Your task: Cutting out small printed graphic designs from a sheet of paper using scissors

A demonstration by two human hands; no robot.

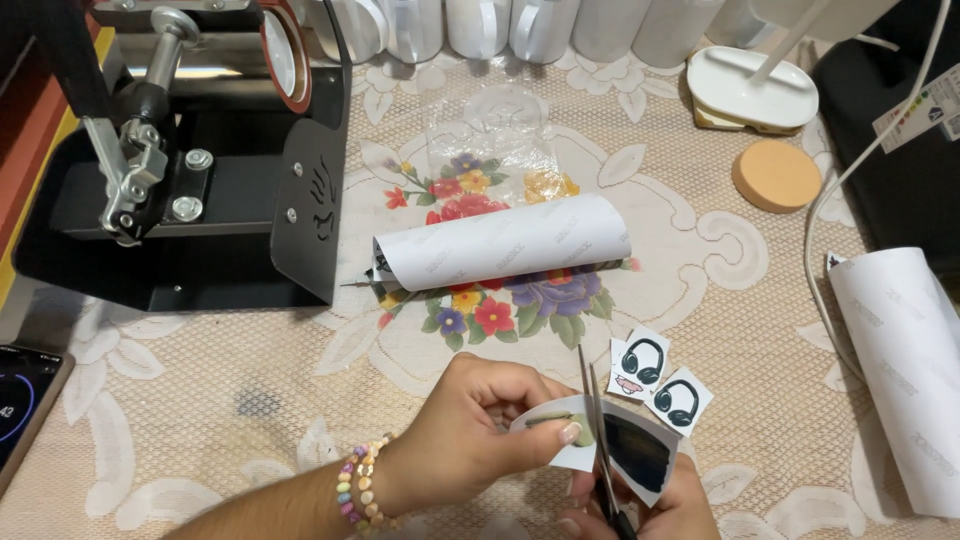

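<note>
You are pinching the printed paper piece at the near edge between your left hand's thumb and fingers while your right hand is working the scissors; keep turning the paper, not the blades. Your right fingers are cut off below the frame, so their grip is unclear. Farther off, a curled sheet is hiding its print

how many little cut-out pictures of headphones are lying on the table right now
2. One small white square paper cut-out with black headphones lies right of the scissors' tips; the second such cut-out lies just below-right of it, corners overlapping. Others may hide under the hands.
</note>
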